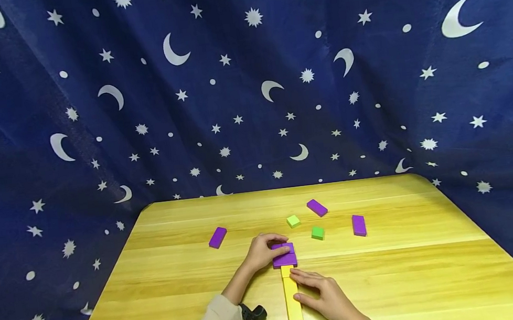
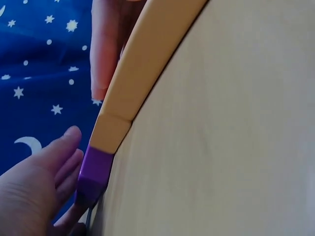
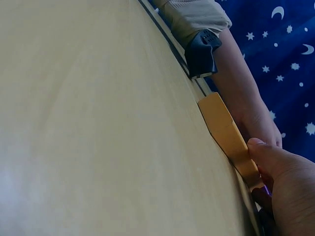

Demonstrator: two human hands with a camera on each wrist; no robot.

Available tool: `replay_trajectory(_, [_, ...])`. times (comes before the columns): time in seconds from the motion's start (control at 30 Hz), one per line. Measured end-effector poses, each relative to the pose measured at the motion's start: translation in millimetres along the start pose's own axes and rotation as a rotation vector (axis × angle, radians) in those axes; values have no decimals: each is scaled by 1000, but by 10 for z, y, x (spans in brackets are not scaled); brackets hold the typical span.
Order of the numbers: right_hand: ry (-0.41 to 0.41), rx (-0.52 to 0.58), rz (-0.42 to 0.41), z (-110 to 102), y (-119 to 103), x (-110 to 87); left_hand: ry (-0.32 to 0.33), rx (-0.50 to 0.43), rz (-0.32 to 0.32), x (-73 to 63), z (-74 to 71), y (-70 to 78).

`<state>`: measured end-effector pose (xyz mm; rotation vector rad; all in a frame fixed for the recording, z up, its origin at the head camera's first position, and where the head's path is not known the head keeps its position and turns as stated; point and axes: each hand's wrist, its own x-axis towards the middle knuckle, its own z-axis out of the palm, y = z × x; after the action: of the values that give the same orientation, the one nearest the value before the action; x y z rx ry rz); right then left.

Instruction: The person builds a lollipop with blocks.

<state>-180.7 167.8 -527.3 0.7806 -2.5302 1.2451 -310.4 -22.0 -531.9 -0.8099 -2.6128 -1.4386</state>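
Note:
My left hand (image 1: 261, 250) curls round a small group of purple blocks (image 1: 285, 261) at the middle of the table, fingers at the far side and thumb over the top. A short yellow block (image 1: 287, 270) meets the near side of the purple ones. From it a long yellow block (image 1: 294, 306) runs towards me, end to end. My right hand (image 1: 321, 290) lies along the right side of the yellow blocks, its fingers extended, with fingertips and thumb touching them. In the right wrist view, the thumb (image 3: 266, 155) rests against the yellow edge.
Loose purple blocks lie at the left (image 1: 218, 238), the back (image 1: 317, 207) and the right (image 1: 359, 225). A light green block (image 1: 293, 221) and a darker green block (image 1: 317, 233) sit beyond the hands. A black device (image 1: 254, 315) is strapped at my left wrist. A starry blue curtain (image 1: 239, 93) hangs behind the table.

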Motion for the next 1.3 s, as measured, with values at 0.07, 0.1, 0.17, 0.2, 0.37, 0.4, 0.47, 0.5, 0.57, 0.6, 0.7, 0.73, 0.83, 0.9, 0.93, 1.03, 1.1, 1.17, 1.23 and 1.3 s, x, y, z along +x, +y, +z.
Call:
replay_trajectory(0.07, [9, -3, -13, 0, 3, -1, 11, 33, 23, 11, 13, 12])
replay_trajectory(0.1, [13, -6, -19, 2, 3, 0, 15, 51, 30, 12, 15, 16])
replay_trajectory(0.17, [18, -13, -27, 2, 1, 1, 21, 84, 41, 15, 19, 8])
replay_trajectory(0.2, [19, -14, -30, 1, 0, 1, 20, 94, 41, 17, 20, 5])
replay_trajectory(0.37, [21, -17, -28, -4, 2, 1, 3, 98, 34, 25, 23, -1])
replay_trajectory(0.4, [20, -15, -28, -5, 3, 1, 2, 95, 34, 25, 21, 0])
replay_trajectory(0.47, [19, -15, -27, -6, 3, 2, -1, 90, 34, 25, 19, 4])
replay_trajectory(0.5, [19, -14, -26, -6, 3, 1, -2, 88, 35, 24, 18, 6])
replay_trajectory(0.57, [20, -16, -26, -6, 2, -3, -3, 93, 39, 25, 20, 8])
replay_trajectory(0.6, [20, -15, -26, -6, 1, -4, -1, 95, 44, 23, 20, 12])
replay_trajectory(0.7, [19, -18, -24, -6, -3, -8, 3, 103, 51, 18, 20, 18])
replay_trajectory(0.73, [18, -18, -24, -7, -5, -8, 5, 99, 51, 17, 18, 21])
replay_trajectory(0.83, [15, -14, -17, -5, -8, -3, 8, 16, 45, 16, -5, 20])
replay_trajectory(0.9, [10, -7, -15, -1, -9, 2, 34, -52, 33, 17, -55, 23])
replay_trajectory(0.93, [10, -6, -14, 1, -8, 4, 55, -80, 27, 21, -92, 22])
replay_trajectory(1.03, [14, -7, -15, 5, -4, 2, 156, -98, 17, 33, -268, 8])
replay_trajectory(1.1, [22, -9, -16, 5, 0, -4, 218, -76, 4, 32, -425, -22])
replay_trajectory(1.17, [33, -17, -26, 4, 4, -13, 249, -60, -2, 19, -603, -78])
replay_trajectory(1.23, [41, -23, -41, 6, 7, -18, 266, -47, -17, -14, -804, -167])
replay_trajectory(1.3, [46, -29, -56, 8, 5, -16, 271, -33, -29, -59, -1022, -284])
